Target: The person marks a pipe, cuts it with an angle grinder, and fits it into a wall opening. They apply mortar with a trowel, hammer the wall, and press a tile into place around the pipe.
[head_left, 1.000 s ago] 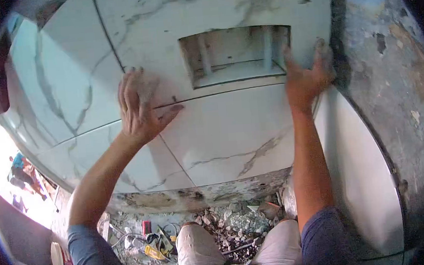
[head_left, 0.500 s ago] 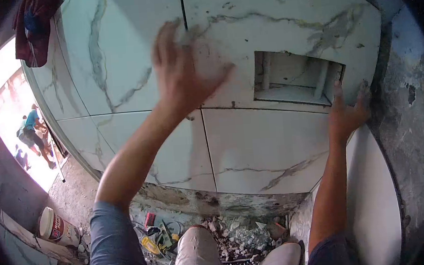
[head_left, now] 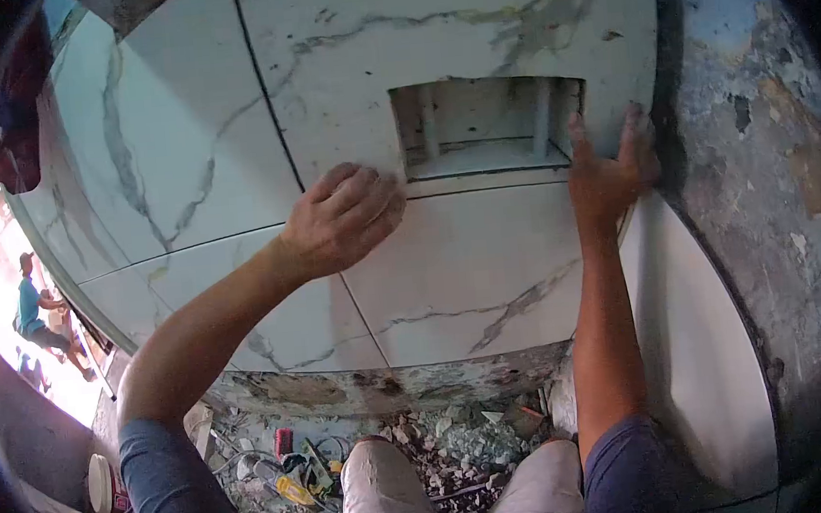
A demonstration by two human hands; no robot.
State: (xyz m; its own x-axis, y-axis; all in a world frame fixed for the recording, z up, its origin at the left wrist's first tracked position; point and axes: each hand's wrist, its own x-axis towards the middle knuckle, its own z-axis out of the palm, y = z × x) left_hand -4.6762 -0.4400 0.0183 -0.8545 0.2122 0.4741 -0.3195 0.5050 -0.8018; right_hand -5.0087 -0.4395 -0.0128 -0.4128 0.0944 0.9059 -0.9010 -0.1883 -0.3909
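My left hand [head_left: 345,219] is curled with its fingers folded in, at the marble-patterned wall tile [head_left: 471,44] near the lower left corner of its rectangular cutout [head_left: 477,121]. Nothing shows in that hand, though the fingertips are partly hidden. With its fingers spread upward, my right hand [head_left: 611,168] lies against the same tile, just right of the cutout. Two pale upright pipes stand inside the recess. Below runs a plainer white tile [head_left: 470,271] with grey veins, and dark joints separate the tiles.
Rubble [head_left: 474,444] lies on the floor by my knees, with a yellow-handled tool [head_left: 294,489] and a red block-like item [head_left: 283,442] beside it. A bucket [head_left: 104,485] stands at lower left. Another person [head_left: 34,310] is outside the opening. Dark cloth [head_left: 11,143] hangs at upper left.
My left hand has come down from the upper tile, its spread fingers now curled, to beside the cutout. My right hand stays by the cutout's right side. The view has shifted right.
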